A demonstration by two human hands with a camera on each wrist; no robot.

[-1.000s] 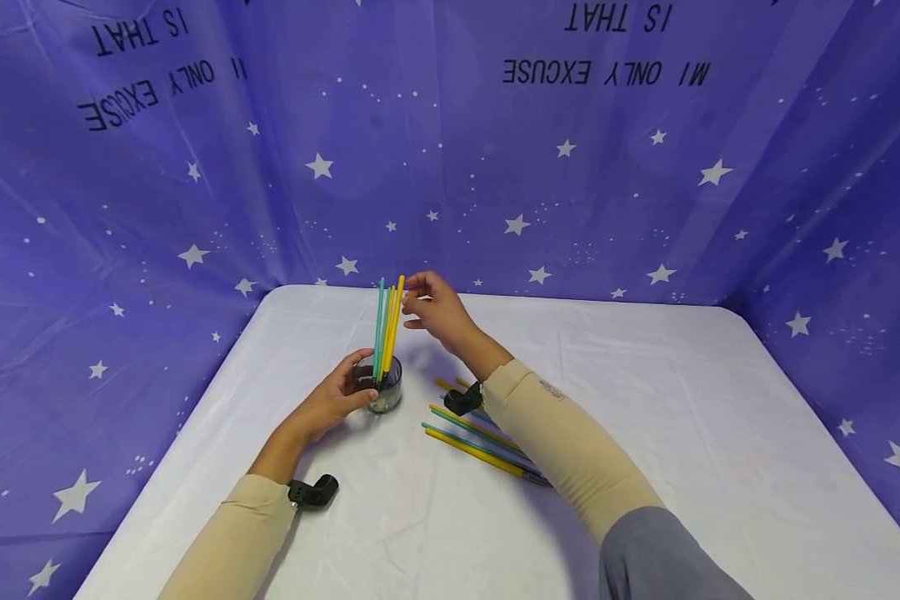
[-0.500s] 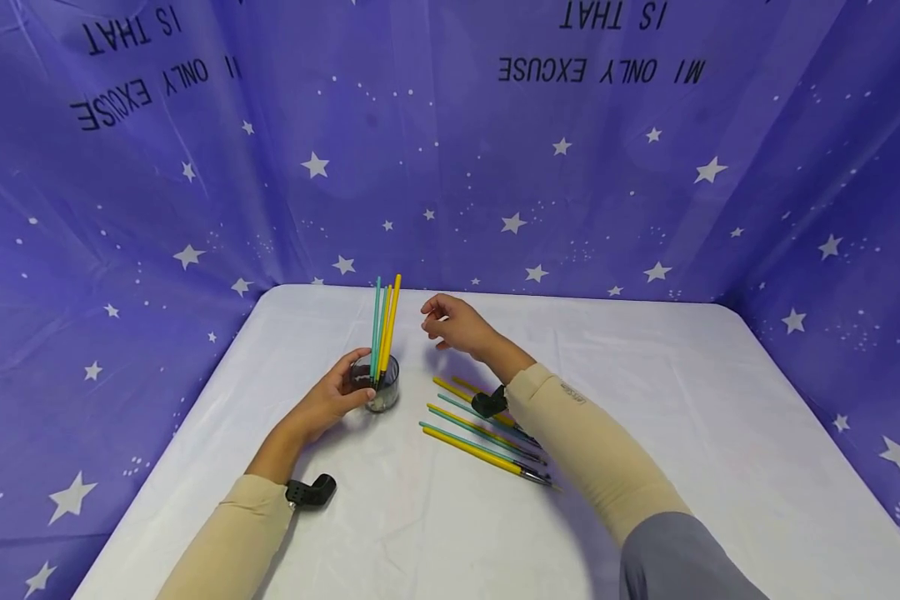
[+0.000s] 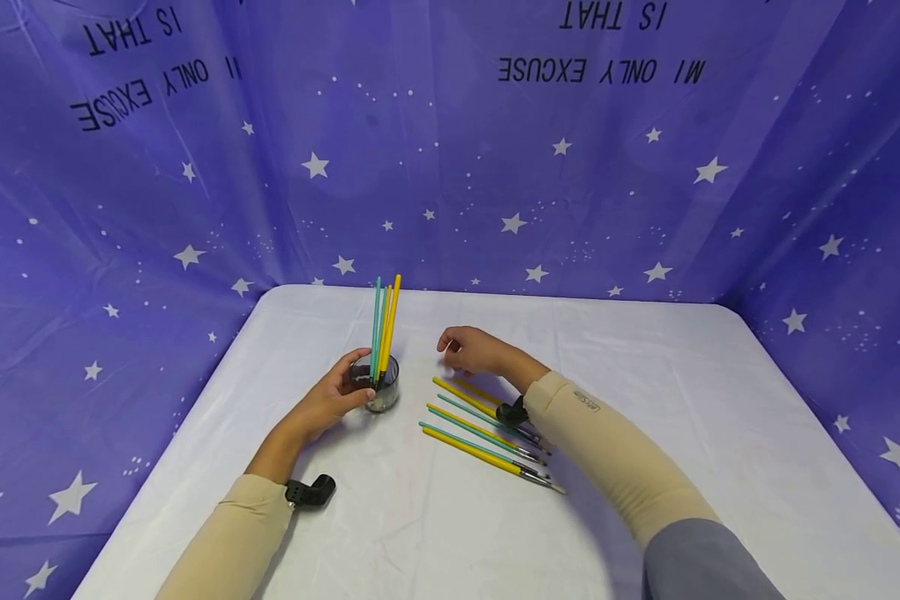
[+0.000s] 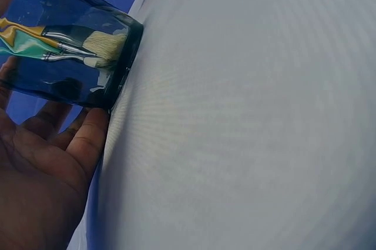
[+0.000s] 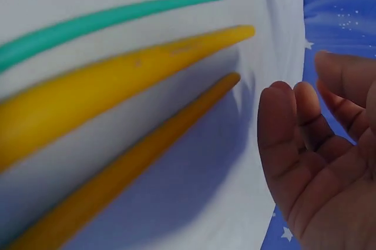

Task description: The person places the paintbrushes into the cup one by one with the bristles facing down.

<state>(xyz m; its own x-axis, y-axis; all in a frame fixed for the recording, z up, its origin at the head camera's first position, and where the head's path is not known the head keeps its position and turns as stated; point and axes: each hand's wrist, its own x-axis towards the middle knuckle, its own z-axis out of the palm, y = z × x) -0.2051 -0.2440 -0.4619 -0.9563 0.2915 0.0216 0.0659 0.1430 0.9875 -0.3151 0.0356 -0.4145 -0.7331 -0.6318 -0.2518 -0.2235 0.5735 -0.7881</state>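
My left hand (image 3: 322, 408) holds a dark clear glass (image 3: 386, 400) upright on the table, thumb on the near side and fingers behind it. Several paintbrushes (image 3: 392, 325) stand in the glass, green and yellow handles up; the left wrist view shows their pale bristles (image 4: 106, 45) at the bottom. My right hand (image 3: 476, 350) hovers right of the glass, fingers loosely bent around nothing. Just in front of it lie several more paintbrushes (image 3: 465, 447), handle ends towards the glass. In the right wrist view a thick yellow handle (image 5: 135, 72) lies beside the bent fingers (image 5: 279, 120).
A white cloth (image 3: 390, 533) covers the table. Purple curtains (image 3: 465, 175) with stars and lettering hang behind and at both sides. A black wrist camera (image 3: 311, 492) sits on the left wrist, and another camera (image 3: 512, 412) on the right one hangs over the lying brushes.
My right hand has moved away from the yellow brush standing in the glass, rightward and down towards the lying brushes. My left hand stays on the glass.
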